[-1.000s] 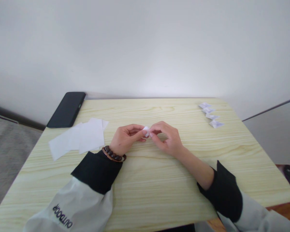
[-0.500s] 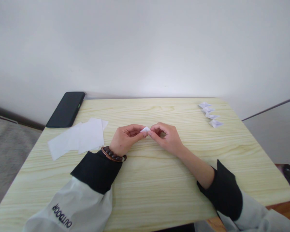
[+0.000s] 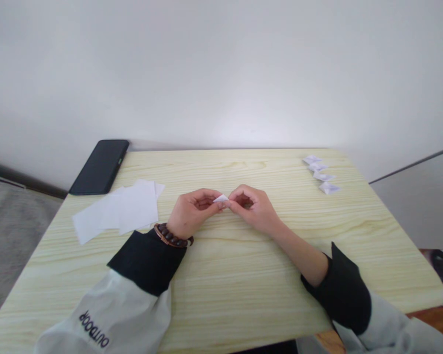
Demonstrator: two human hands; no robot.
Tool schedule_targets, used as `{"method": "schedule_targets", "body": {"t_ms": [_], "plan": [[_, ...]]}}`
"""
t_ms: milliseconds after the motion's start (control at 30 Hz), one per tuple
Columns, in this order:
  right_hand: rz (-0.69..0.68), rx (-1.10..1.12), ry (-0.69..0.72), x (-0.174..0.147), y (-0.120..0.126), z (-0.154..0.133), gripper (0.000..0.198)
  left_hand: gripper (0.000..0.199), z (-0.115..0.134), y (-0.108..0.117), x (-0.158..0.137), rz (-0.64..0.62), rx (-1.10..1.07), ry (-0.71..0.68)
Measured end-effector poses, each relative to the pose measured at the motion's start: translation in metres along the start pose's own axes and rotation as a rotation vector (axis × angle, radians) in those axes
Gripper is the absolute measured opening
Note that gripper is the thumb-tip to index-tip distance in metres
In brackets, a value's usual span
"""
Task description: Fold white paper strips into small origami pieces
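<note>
A small folded piece of white paper (image 3: 220, 198) is pinched between my two hands above the middle of the table. My left hand (image 3: 194, 211) grips its left side between thumb and fingers, with a dark beaded bracelet at the wrist. On the right side, my right hand (image 3: 254, 209) pinches the paper's edge with thumb and forefinger. The fingertips cover the paper's lower part. Several small folded white paper pieces (image 3: 329, 187) lie in a slanting row at the back right.
Loose white paper sheets (image 3: 138, 206) overlap on the left of the light wooden table (image 3: 243, 295). Behind them a black phone-like device (image 3: 101, 167) lies at the back left corner. A white wall (image 3: 221, 73) rises at the table's far edge.
The folded paper has tilted slightly between my fingertips, and its visible shape looks a little flatter. Both hands stay in nearly the same place.
</note>
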State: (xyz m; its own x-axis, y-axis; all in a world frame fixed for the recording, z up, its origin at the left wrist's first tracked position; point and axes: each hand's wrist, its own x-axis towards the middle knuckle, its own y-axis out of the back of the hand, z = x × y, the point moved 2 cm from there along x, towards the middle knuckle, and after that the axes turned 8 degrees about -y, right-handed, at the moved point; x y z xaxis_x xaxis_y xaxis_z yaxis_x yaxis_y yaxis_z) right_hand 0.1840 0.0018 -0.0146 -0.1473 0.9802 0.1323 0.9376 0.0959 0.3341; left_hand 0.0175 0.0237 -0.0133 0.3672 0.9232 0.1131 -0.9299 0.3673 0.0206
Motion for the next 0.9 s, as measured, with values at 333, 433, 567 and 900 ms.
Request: {"method": "schedule_targets", "body": {"t_ms": [333,433,567,900], "plan": [[0.101,-0.158,0.207,-0.002,-0.001,-0.005,0.010,0.021,0.007,-0.001,-0.002,0.037,0.356,-0.216],[0.124,-0.200,0.246,-0.004,-0.002,-0.005,0.007,0.019,0.012,-0.003,-0.003,0.045,0.437,-0.297],[0.124,-0.258,0.294,-0.004,-0.002,-0.005,0.007,0.019,0.013,-0.004,-0.004,0.045,0.472,-0.363],[0.121,-0.358,0.353,-0.006,-0.002,-0.005,0.008,0.014,0.009,-0.003,-0.006,0.080,0.577,-0.401]]}}
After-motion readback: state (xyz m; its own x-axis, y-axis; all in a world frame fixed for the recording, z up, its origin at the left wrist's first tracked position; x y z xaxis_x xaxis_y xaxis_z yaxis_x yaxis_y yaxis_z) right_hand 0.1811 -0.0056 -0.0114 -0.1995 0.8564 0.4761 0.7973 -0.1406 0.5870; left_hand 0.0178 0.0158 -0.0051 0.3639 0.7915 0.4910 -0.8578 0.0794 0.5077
